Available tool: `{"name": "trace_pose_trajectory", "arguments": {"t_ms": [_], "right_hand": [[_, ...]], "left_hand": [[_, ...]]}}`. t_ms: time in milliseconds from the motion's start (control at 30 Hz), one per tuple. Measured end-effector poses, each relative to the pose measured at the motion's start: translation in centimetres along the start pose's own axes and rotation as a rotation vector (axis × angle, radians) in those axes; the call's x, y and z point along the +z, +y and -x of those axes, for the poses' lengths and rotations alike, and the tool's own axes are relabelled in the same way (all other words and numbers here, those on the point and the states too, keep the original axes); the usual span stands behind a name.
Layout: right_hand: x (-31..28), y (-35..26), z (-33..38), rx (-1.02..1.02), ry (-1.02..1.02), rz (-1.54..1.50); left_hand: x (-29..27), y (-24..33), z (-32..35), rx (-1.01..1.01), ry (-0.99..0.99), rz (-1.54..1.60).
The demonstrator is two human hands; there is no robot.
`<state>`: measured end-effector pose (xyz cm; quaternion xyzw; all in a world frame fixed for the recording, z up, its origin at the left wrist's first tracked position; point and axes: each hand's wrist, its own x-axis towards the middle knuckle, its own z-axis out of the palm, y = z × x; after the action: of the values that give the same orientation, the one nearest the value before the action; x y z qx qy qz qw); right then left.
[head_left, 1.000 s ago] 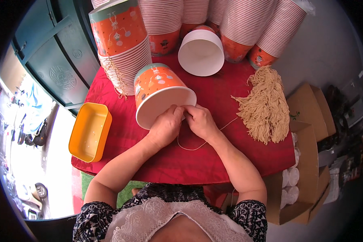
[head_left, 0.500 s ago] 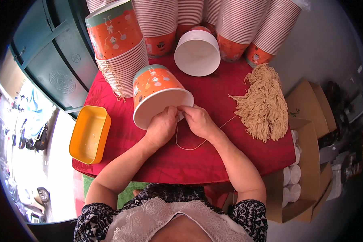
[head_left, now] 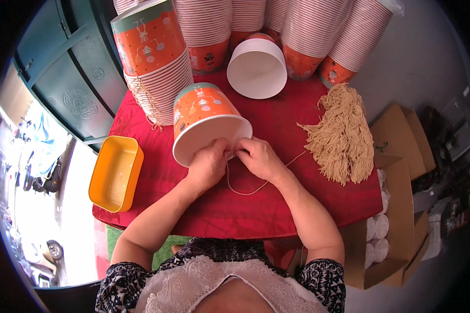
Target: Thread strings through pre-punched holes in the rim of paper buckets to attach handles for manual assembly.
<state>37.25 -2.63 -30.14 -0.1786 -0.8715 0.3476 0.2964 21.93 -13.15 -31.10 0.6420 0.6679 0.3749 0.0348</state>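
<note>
At the middle of the red-covered table (head_left: 277,208), the left hand (head_left: 208,166) and right hand (head_left: 259,158) pinch a tan string (head_left: 245,190) at the rim of an orange paper bucket (head_left: 206,122) lying on its side. The handle looks unfinished; a bundle of strings (head_left: 342,135) waits near the right edge.
</note>
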Motion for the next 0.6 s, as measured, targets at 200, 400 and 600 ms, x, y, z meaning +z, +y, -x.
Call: {"name": "trace_pose_trajectory", "arguments": {"t_ms": [200, 400, 600], "right_hand": [[0.0, -0.1, 0.2, 0.006, 0.001, 0.045], [-0.4, -0.6, 0.6, -0.169, -0.083, 0.139], [-0.6, -2.6, 1.0, -0.191, -0.213, 0.486]], "left_hand": [[-0.6, 0.0, -0.4, -0.061, -0.006, 0.122], [0.0, -0.5, -0.5, -0.129, 0.008, 0.080], [0.2, -0.3, -0.8, -0.142, 0.056, 0.020]]}}
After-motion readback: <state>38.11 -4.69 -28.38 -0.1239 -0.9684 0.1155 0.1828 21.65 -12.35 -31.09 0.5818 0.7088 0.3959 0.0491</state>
